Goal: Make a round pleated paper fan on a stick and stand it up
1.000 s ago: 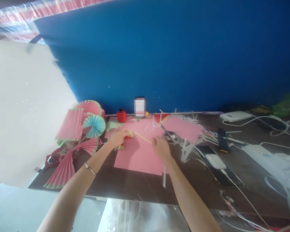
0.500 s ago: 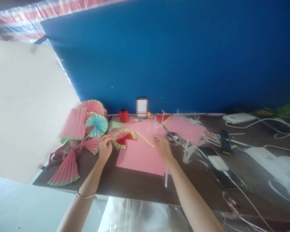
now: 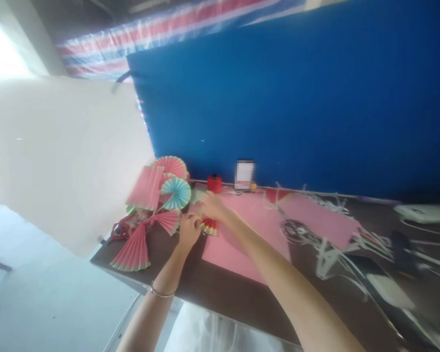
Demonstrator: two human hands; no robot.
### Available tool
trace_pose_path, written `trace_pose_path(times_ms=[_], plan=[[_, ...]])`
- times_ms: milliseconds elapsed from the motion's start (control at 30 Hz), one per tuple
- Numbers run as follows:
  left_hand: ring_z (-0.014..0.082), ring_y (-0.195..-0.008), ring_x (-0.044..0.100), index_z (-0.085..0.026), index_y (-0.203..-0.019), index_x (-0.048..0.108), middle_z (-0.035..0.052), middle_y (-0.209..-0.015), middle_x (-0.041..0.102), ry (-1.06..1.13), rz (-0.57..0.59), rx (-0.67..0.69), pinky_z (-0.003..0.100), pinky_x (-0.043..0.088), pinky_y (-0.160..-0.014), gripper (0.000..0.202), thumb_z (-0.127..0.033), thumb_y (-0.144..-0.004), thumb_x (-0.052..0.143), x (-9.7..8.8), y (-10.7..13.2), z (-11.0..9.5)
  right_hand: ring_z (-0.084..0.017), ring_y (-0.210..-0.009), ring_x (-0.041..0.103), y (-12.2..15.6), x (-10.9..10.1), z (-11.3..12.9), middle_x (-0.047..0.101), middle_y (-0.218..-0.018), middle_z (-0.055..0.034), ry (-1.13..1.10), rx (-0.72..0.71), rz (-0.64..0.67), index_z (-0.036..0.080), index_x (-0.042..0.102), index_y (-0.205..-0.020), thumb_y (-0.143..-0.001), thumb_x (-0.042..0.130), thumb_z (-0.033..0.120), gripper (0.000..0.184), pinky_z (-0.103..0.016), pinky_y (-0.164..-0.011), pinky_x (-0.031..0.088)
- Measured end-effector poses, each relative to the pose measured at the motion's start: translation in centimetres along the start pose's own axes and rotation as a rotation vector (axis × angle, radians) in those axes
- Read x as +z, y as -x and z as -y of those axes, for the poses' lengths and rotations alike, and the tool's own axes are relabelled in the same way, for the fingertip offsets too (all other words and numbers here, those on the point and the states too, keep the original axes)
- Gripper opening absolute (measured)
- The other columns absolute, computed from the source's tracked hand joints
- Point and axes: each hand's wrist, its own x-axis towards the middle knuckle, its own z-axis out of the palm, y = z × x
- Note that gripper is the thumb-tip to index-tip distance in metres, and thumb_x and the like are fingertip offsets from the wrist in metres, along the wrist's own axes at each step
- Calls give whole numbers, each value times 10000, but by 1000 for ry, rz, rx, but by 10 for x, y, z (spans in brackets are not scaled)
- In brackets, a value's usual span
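Note:
My left hand (image 3: 189,230), a bangle on its wrist, is curled with thumb and fingertips together between the pink pleated fan (image 3: 169,221) and a red paper fan (image 3: 209,227) with a yellow edge. What those fingers pinch is too small to make out. Just beyond it, my right hand (image 3: 213,206) reaches across with bent fingers close together, covering most of the red fan. Whether it holds anything is hidden. Under the right forearm lies pink paper (image 3: 231,254), with a yellow strip (image 3: 240,215) partly covered on it.
At the left are a blue pleated rosette (image 3: 176,193), more pink fans (image 3: 130,249) and a pink rosette (image 3: 172,166). A red tape roll (image 3: 214,183) stands behind my hands. Scissors (image 3: 295,230), paper strips (image 3: 326,259), a phone (image 3: 374,276) and a white charger (image 3: 425,213) lie rightward.
My right hand has moved left from over the pink paper to the red fan, close to my left hand. The view has turned left, so the table appears shifted right.

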Motion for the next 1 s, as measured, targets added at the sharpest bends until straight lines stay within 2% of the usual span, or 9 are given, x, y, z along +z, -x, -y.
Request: trace_pose_path(times_ms=[67,200,367,500,633,733,833,900,1000], plan=[[181,-792,544,-184,-662,623,42,-741,585,-4,-11,-28,353,422,-817,252,0,-695,454,1,-1,0,-283,-1173,375,-23,11,7,561,-1174,-111,15,22,29,190,681,-878,-751,532,171,197,-424,-918,322],[166,-773,550,-184,-656,617,25,-728,578,7,-36,-74,355,408,-839,263,21,-673,454,2,-4,2,-303,-1097,458,-45,28,3,640,-993,-136,27,98,56,167,686,-847,-715,557,120,191,-531,-957,250],[166,-782,549,-175,-677,622,28,-762,590,55,-21,-91,324,412,-788,233,9,-672,480,2,-5,0,-284,-1199,389,-40,36,-15,575,-1199,-101,-8,114,6,205,693,-842,-777,485,121,234,-534,-1004,163],[170,-801,551,-168,-692,628,38,-770,599,99,-6,-101,304,417,-755,234,8,-683,474,2,-5,-3,-258,-1137,452,-33,42,-16,637,-1098,-97,-102,71,-31,189,695,-851,-727,548,115,206,-479,-1008,197],[176,-796,558,-170,-694,632,46,-769,602,111,9,-100,303,427,-738,243,5,-698,462,2,-4,-2,-213,-1107,491,-38,35,-12,601,-1168,-123,-218,181,-266,136,625,-1066,-778,427,71,355,-413,-986,283],[185,-795,559,-175,-692,631,54,-763,598,73,10,-78,321,434,-746,243,-4,-712,459,1,-3,-3,-208,-1069,517,-34,11,-23,577,-1172,-152,-287,332,-499,90,554,-1153,-862,274,127,406,-376,-918,375],[192,-812,556,-182,-718,625,57,-796,601,50,11,-5,347,436,-784,230,-13,-718,469,0,-2,-7,-203,-914,576,-2,-18,-50,596,-1093,-142,-345,445,-740,96,516,-1169,-901,267,249,396,-345,-781,456],[191,-820,554,-184,-747,617,56,-820,601,59,25,44,358,435,-809,226,-12,-716,474,-1,-1,-12,-201,-874,584,37,-29,-68,625,-1020,-105,-328,375,-977,144,551,-1120,-892,357,268,324,-358,-793,449],[206,-893,547,-175,-856,605,75,-871,588,101,71,82,351,446,-818,243,-26,-724,466,-4,0,-20,-203,-879,579,107,-24,-78,656,-901,-63,-110,38,-897,207,610,-1041,-876,435,232,242,-367,-828,426]])
